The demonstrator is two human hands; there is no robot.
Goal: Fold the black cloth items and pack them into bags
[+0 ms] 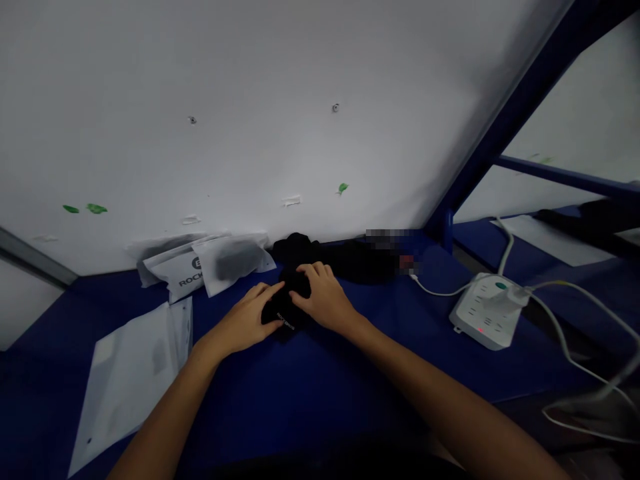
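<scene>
A black folded cloth item with pale lettering lies on the blue tabletop between my two hands. My left hand grips its left side, with the thumb near the lettering and the fingers at the upper edge. From the right, my right hand holds the upper part with curled fingers and thumb. The dark cloth hides some of my fingertips. Just behind the hands, more black cloth lies bunched along the wall.
Frosted plastic pouches with dark contents lean against the white wall. A flat clear bag lies at left on the blue table. On the right sits a white power strip with cables.
</scene>
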